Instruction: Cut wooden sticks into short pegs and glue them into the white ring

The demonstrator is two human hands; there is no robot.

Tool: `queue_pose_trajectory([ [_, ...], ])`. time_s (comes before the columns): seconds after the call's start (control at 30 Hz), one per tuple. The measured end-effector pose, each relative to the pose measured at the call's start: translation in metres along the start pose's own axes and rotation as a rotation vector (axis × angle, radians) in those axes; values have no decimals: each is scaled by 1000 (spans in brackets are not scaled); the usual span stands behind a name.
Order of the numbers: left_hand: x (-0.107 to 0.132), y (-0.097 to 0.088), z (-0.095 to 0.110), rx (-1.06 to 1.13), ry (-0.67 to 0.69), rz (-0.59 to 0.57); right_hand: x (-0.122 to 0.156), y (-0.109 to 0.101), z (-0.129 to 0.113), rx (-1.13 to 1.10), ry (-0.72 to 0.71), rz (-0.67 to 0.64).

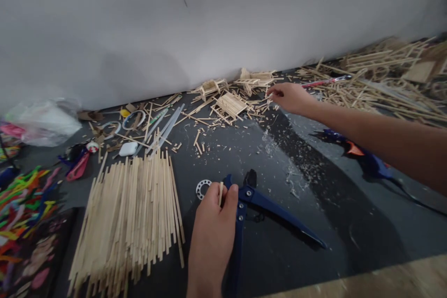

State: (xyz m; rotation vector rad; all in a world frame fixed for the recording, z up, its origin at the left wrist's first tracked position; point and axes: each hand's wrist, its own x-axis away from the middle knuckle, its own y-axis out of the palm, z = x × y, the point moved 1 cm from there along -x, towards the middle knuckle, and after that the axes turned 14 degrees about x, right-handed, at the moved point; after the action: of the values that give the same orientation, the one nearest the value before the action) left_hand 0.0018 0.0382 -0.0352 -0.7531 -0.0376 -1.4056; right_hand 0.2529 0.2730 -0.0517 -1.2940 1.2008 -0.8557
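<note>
left hand (213, 223) near centre, clamped on a short pale wooden stick (220, 193) poking up between thumb and fingers | blue-handled metal cutter (268, 206) lies just right of it | right hand (289, 98) stretched far, fingertips among small wood offcuts (260, 104) by the wall, can't tell if it's pinching

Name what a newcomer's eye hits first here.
The wide fan of pale wooden sticks lies lower left on the dark mat. Beside it, the left hand pinches a short wooden stick over the blue-handled metal cutter, front centre. The right hand reaches to the small stick-built frames among offcuts along the white wall.
</note>
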Motion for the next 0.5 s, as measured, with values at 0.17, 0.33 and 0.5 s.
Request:
queue_pose_trajectory([
  [0.17, -5, 1, -1, 24, 38, -8, -17, 17, 6, 60, -4, -84],
  [0.33, -6, -3, -3, 13, 20, 12, -23, 16, 17, 112, 45, -152],
  [0.5, -4, -3, -3, 14, 7, 7, -19, 6, 40, 111, 69, -248],
])
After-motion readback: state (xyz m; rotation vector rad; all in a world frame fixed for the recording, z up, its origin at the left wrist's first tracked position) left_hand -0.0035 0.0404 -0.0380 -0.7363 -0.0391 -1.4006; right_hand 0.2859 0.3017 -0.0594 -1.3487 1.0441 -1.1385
